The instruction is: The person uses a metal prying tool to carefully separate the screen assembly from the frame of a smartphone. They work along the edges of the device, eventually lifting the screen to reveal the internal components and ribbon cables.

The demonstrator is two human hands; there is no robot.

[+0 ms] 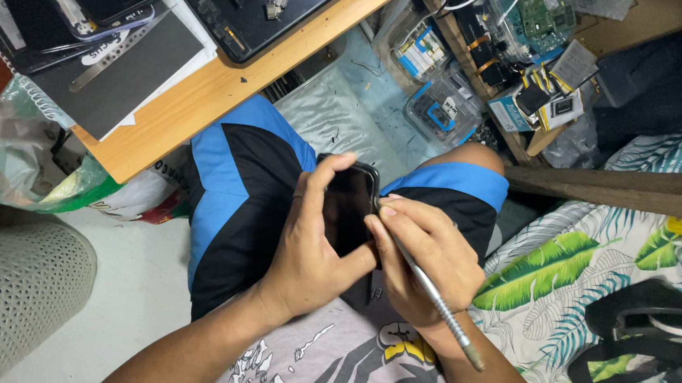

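A black smartphone [348, 204] is held over my lap, screen up, between my knees in blue and black shorts [236, 183]. My left hand [312, 246] grips the phone from its left side, thumb reaching over its top edge. My right hand [421, 259] presses on the phone's right edge and holds a thin grey metal tool [437, 304], whose shaft runs back toward my wrist. The tool's tip is hidden under my fingers.
A wooden desk [228, 85] at upper left carries dark devices and a dismantled black laptop [250, 2]. Plastic boxes of parts [445, 102] and a circuit board [546, 13] lie ahead. A leaf-print bedsheet [560, 290] with a black strap [646, 329] is at right. A grey perforated basket [10, 279] stands at left.
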